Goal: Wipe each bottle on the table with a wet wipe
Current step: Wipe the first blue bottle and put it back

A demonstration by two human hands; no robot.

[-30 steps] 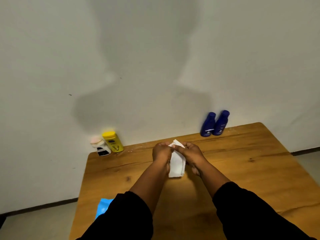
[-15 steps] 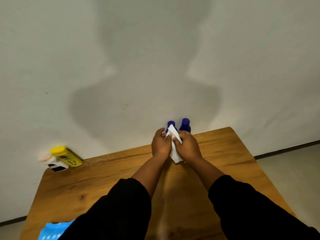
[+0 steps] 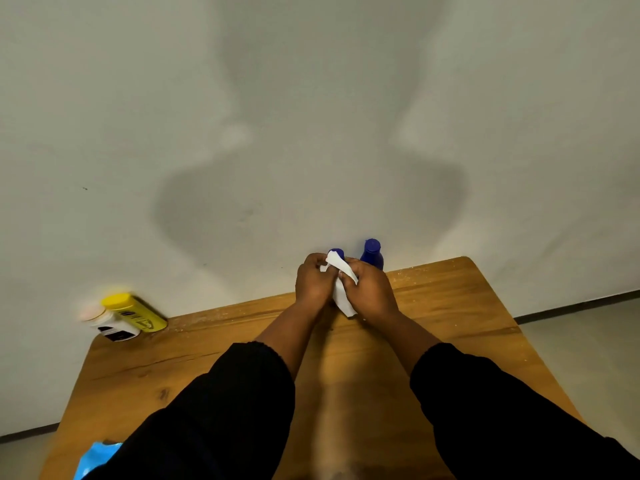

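Observation:
Both hands hold a white wet wipe [image 3: 342, 289] between them over the back of the wooden table [image 3: 450, 306]. My left hand [image 3: 313, 280] pinches its upper left part and my right hand [image 3: 369, 289] grips its right side. Two dark blue bottles stand against the wall just behind the hands: the left one [image 3: 336, 253] shows only its cap, the right one [image 3: 372, 254] shows cap and shoulder. At the table's back left stand a yellow bottle [image 3: 135, 311] and a white bottle with a pink cap [image 3: 107, 323].
A blue wipe packet [image 3: 95, 460] lies at the table's near left corner. A grey wall rises right behind the table. Floor shows past the table's right edge.
My hands with the wipe have moved from the table's middle to the back, close in front of the blue bottles. The view has swung right, so the yellow and white bottles sit further left.

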